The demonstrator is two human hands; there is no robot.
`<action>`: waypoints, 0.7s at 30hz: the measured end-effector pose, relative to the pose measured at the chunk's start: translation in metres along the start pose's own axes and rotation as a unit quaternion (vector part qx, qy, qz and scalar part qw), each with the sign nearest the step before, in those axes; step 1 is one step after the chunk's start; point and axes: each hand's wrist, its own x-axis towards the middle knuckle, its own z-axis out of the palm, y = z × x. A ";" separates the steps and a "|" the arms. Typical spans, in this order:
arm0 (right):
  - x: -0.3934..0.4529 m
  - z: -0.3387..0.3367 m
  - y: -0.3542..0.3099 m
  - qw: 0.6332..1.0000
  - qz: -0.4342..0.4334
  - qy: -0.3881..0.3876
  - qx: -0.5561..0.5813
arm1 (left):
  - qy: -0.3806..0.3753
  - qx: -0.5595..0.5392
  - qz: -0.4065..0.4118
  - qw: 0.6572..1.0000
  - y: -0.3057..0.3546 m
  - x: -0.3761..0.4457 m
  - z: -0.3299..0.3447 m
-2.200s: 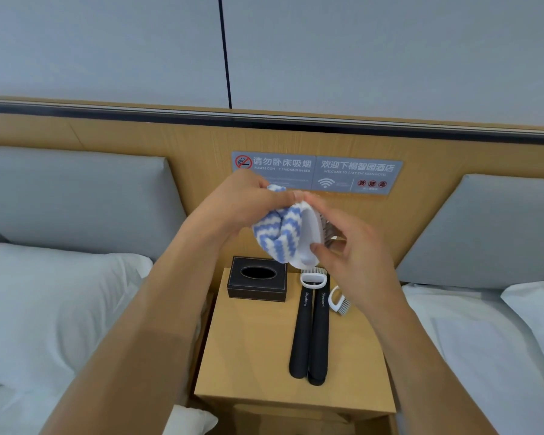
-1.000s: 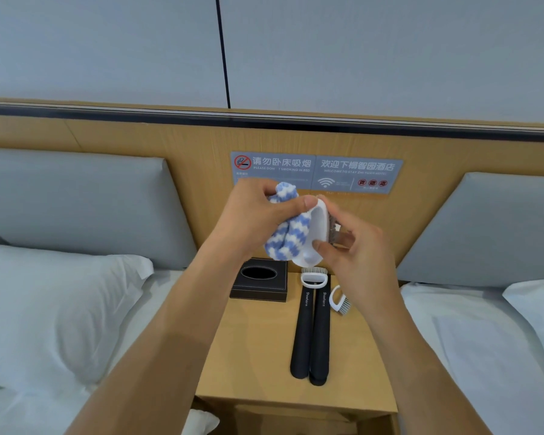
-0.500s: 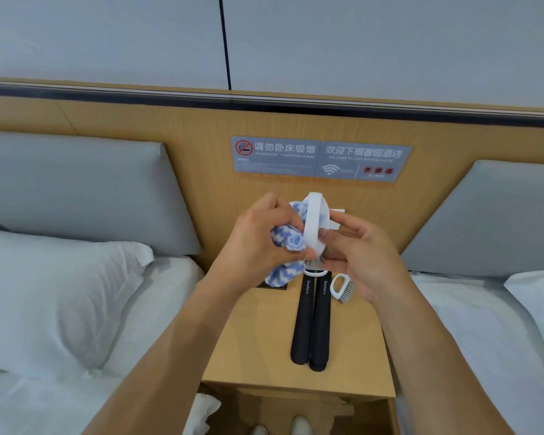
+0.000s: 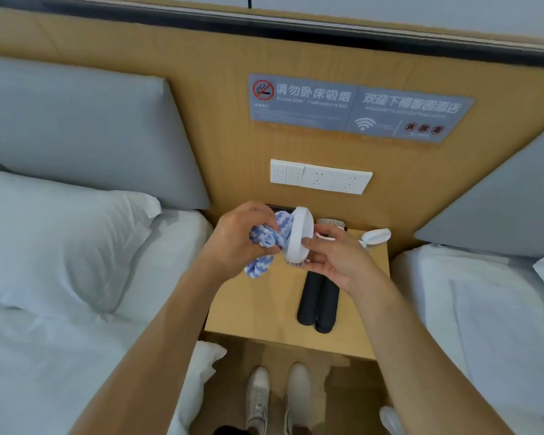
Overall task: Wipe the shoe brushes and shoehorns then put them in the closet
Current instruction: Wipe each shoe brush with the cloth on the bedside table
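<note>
Wooden nightstand (image 4: 258,312) stands between two white beds, against the headboard panel. On its top, two black shoehorns (image 4: 318,301) lie side by side, touching, long axes running from the front edge toward the back edge. Near the back right corner rests another white brush (image 4: 376,236). Above the back half of the top, the right hand (image 4: 336,262) pinches a white oval shoe brush (image 4: 299,235) on edge, long axis near upright, bristles toward that hand. The left hand (image 4: 237,243) grips a bunched blue-and-white cloth (image 4: 269,243), pressed against the brush's smooth back.
</note>
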 end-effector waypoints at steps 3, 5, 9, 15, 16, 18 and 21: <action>0.036 -0.003 0.027 0.998 0.055 0.013 -0.010 | 0.054 -0.009 -0.113 0.992 -0.035 -0.009 0.020; 0.060 -0.004 0.047 0.996 0.074 0.030 -0.027 | 0.076 -0.023 -0.190 0.978 -0.057 -0.016 0.035; 0.102 -0.004 0.088 0.991 0.088 0.063 -0.076 | 0.106 -0.045 -0.268 0.956 -0.091 -0.022 0.063; 0.153 0.000 0.134 0.988 0.121 0.078 -0.061 | 0.123 -0.055 -0.328 0.935 -0.134 -0.020 0.094; 0.162 0.000 0.140 0.987 0.126 0.081 -0.057 | 0.124 -0.063 -0.336 0.932 -0.141 -0.021 0.099; 0.179 -0.004 0.149 0.985 0.135 0.091 -0.062 | 0.121 -0.077 -0.353 0.924 -0.155 -0.023 0.109; 0.200 -0.011 0.159 0.981 0.146 0.116 -0.062 | 0.121 -0.087 -0.369 0.917 -0.172 -0.029 0.122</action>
